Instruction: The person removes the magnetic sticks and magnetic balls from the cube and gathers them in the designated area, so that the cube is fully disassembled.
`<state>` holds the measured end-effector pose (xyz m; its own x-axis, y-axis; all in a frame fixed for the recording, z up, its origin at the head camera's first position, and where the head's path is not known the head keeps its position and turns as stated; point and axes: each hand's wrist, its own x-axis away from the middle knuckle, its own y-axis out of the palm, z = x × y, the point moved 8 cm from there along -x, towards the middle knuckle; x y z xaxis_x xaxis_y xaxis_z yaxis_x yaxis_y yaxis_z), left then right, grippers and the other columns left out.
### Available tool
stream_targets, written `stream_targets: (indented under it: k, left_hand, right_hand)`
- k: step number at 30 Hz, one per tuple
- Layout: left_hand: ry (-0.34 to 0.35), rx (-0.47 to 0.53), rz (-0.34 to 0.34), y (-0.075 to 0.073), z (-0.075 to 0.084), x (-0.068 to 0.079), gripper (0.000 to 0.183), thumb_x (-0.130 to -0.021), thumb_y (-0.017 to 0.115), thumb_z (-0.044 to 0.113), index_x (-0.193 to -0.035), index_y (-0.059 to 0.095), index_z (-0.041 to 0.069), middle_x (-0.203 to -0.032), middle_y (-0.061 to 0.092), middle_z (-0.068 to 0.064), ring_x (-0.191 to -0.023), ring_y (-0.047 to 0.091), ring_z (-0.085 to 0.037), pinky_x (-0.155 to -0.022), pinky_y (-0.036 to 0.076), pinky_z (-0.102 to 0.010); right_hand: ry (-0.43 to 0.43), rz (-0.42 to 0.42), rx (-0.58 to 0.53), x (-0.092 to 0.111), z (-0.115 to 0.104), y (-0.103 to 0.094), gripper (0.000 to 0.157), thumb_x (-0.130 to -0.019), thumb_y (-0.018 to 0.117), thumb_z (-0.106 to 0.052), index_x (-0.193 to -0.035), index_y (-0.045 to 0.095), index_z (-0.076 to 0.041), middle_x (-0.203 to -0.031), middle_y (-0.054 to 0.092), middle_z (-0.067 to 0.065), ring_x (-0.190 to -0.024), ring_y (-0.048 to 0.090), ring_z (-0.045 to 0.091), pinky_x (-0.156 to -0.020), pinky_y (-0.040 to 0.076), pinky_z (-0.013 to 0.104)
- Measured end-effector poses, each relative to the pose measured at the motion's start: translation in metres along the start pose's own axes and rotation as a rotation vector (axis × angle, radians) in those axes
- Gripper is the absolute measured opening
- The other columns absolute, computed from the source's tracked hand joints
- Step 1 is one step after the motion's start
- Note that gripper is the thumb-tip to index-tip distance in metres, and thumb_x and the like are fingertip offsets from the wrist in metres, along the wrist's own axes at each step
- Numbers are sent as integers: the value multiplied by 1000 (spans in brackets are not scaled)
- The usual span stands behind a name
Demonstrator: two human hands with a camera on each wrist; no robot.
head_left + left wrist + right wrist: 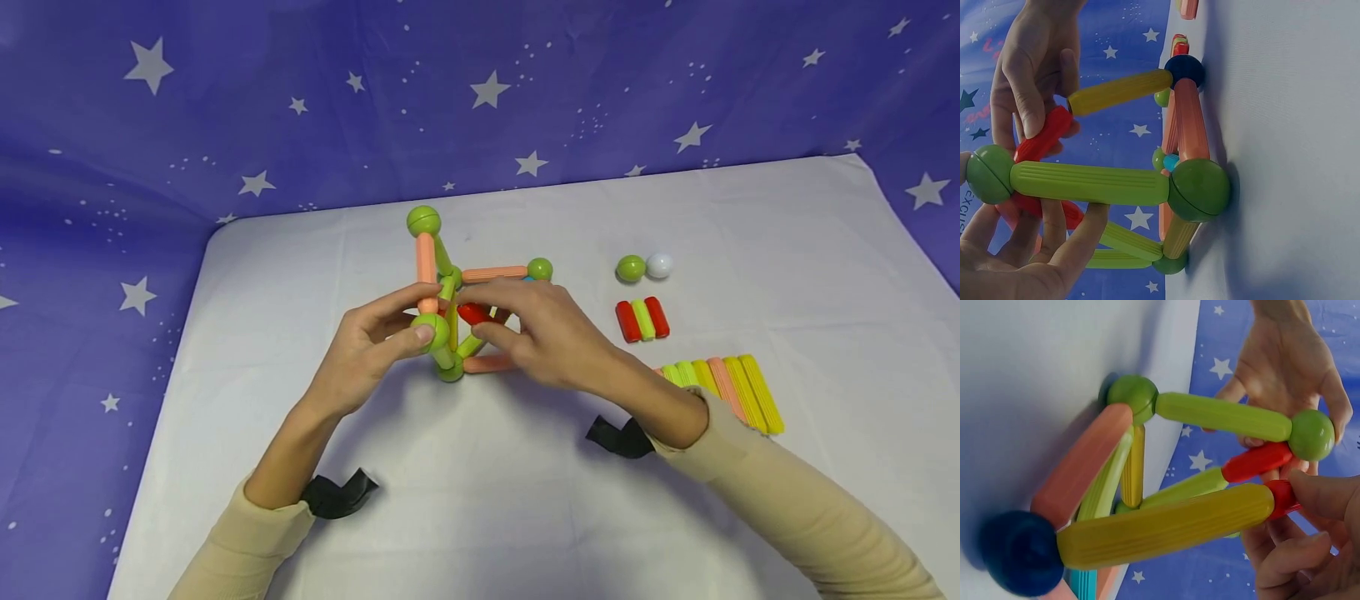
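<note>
A framework of ribbed rods and balls stands on the table, a salmon rod (426,260) and a green ball (430,332) raised at its left. My left hand (367,346) grips that ball, thumb on its near side and fingers behind. A short red rod (1257,462) runs from beside the ball to a light green rod (1185,489). My right hand (551,333) pinches another short red rod (1044,134) between thumb and fingers. This piece meets the upper end of a yellow rod (1122,90), which slants up from a dark blue ball (1184,70) at the table.
Right of the framework lie a green ball (631,268) and a white ball (660,266). Below them are short red and light green rods (642,320). A row of long rods (738,392) lies partly under the right forearm. A purple star-print cloth (487,92) hangs behind.
</note>
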<state>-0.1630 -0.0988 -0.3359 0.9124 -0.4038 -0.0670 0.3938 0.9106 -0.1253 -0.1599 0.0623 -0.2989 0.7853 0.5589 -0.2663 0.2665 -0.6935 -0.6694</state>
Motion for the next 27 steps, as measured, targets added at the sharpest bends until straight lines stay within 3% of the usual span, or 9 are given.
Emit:
stream_targets:
  k: [6, 15, 20, 27]
  left_hand:
    - [4, 4, 7, 0, 0, 0, 47, -93, 61, 6, -139, 55, 2, -129, 59, -10, -100, 62, -28, -82, 53, -31]
    - [5, 15, 6, 1, -1, 0, 47, -93, 60, 6, -139, 54, 1, -130, 59, -9, -101, 61, -27, -81, 53, -31]
    - [0, 21, 8, 1, -1, 0, 48, -92, 61, 5, -140, 52, -1, -129, 59, -10, -100, 61, -26, -80, 53, -29]
    - [-4, 12, 13, 0, -2, 1, 48, -92, 61, 6, -139, 54, 1, -129, 59, -10, -99, 61, -25, -81, 53, -29]
  right_hand:
    - [40, 7, 5, 1, 4, -8, 36, -94, 67, -9, -130, 65, -11, -126, 64, -3, -88, 60, 8, -75, 50, 28]
    - [60, 60, 1, 7, 9, -18, 41, -94, 66, -8, -133, 64, -19, -120, 66, -6, -86, 59, 9, -71, 48, 32]
    - [150, 51, -2, 20, 22, -25, 39, -93, 68, -12, -132, 63, -17, -111, 66, -5, -85, 61, 11, -63, 49, 33]
    - [208, 78, -31, 45, 42, -36, 40, -89, 74, -10, -128, 65, -13, -113, 67, -2, -87, 65, 13, -72, 54, 34]
